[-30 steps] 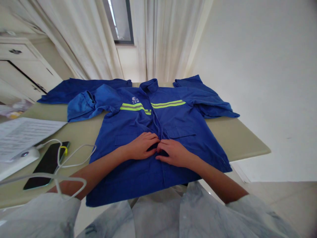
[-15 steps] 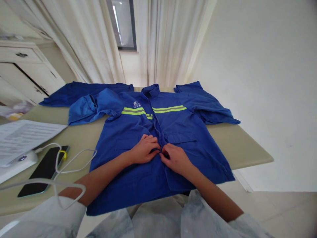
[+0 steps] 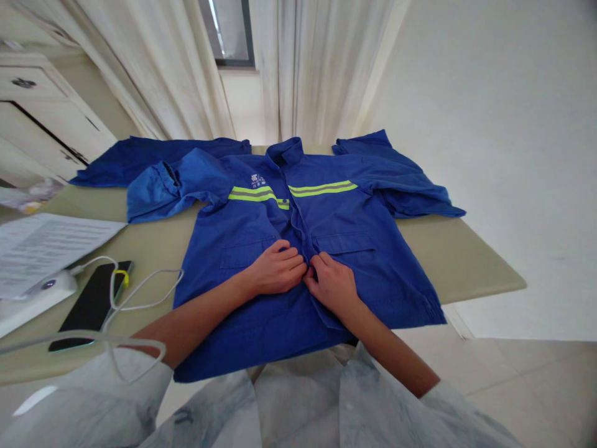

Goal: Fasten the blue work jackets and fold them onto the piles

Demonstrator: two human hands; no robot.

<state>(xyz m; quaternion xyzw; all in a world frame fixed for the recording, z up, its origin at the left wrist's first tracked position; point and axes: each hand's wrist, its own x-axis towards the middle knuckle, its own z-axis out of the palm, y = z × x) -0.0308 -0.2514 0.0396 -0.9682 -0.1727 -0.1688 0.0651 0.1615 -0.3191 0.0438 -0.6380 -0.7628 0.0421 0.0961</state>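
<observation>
Right hand [image 3: 332, 283] farther up jacket [image 3: 373, 274]

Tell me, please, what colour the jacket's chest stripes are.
The stripes are neon yellow-green on the blue jacket; head view.

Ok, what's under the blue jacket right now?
The blue jacket lies spread on the beige table, hem hanging over the near edge. The left hand and right hand pinch its front placket from above. Anything between fabric and tabletop is covered.
</observation>
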